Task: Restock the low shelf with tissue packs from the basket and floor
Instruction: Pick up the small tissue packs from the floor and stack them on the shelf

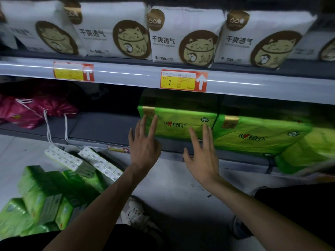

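Observation:
A green tissue pack [178, 124] lies on the low grey shelf [101, 127], slanted with its front face toward me. My left hand [144, 142] has straight, spread fingers whose tips reach the pack's left end. My right hand [203, 151] is also flat with straight fingers, its tips against the pack's lower right part. A second green pack [261, 136] lies just right of the first. More green packs [41, 198] are piled on the floor at the lower left, with white roll packs [81, 160] behind them.
Red drawstring bags [32, 109] sit at the left end of the low shelf. The upper shelf holds white packs with a cat print [183, 35], with red price tags [184, 80] on its edge. My shoes [136, 214] stand on the pale floor.

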{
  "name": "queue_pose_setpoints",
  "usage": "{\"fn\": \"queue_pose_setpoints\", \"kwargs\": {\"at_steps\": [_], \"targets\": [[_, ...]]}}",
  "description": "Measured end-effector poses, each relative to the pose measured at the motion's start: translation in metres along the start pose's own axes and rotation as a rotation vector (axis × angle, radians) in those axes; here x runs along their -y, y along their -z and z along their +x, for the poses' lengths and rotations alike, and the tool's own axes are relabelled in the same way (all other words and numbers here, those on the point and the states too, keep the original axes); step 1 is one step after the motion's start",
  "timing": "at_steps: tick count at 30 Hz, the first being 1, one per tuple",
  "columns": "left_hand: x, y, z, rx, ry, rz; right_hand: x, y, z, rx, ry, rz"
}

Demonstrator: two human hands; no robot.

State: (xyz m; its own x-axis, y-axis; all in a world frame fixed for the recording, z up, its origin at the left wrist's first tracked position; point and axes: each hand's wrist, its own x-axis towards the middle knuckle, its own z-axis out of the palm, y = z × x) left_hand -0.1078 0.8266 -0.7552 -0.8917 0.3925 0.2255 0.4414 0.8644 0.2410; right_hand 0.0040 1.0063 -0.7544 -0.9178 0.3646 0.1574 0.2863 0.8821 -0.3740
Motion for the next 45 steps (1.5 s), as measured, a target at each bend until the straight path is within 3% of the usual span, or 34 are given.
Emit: {"fn": "queue_pose_setpoints", "kwargs": {"at_steps": [7,15,26,36,45], "targets": [[-0.006,0.009,0.011,0.19,0.069,-0.019,0.017,0.011,0.025,-0.002,-0.099,0.055],[-0.008,0.053,0.005,0.417,0.024,0.069,0.018,0.044,0.022,0.194,-0.038,-0.037],[0.004,0.178,-0.071,0.306,0.177,0.216,0.095,0.139,0.022,0.274,0.253,0.08],[0.022,0.316,-0.127,0.217,0.31,0.419,0.151,0.151,0.001,0.381,0.307,0.315],[0.051,0.324,-0.206,0.332,0.508,0.394,0.21,0.126,-0.039,0.558,0.56,0.333]]}}
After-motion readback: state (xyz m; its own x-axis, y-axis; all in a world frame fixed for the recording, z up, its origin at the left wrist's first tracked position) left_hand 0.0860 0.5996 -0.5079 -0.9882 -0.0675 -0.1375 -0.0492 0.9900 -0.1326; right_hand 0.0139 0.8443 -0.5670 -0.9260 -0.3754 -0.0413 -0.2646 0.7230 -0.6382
